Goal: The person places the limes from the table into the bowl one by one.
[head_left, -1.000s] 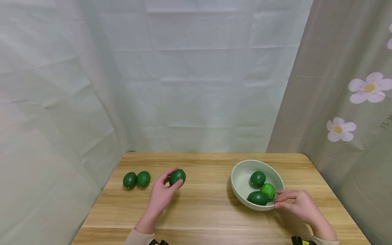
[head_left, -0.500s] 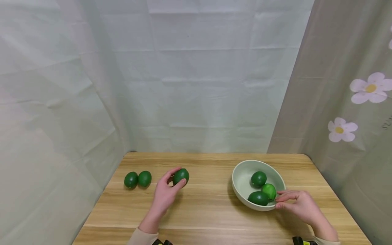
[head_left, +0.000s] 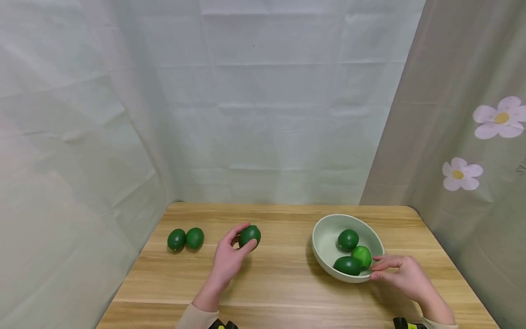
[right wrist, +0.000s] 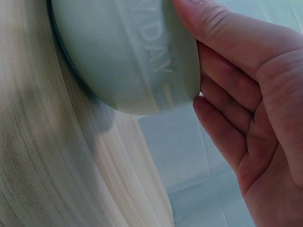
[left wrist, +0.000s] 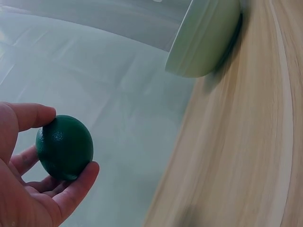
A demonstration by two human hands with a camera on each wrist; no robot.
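The left hand (head_left: 230,257), angled up from lower centre, holds a dark green fruit (head_left: 249,236) between thumb and fingers, off the tabletop (head_left: 287,274). At lower right, the right hand (head_left: 402,273) pinches the rim of a pale green bowl (head_left: 326,237). Both sleeves (head_left: 197,317) are cut off below; the right-wrist view crops the bowl's lettering (right wrist: 152,35).

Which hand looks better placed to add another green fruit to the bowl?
Probably the left hand: it holds a green fruit above the table, while the right hand grips the bowl.
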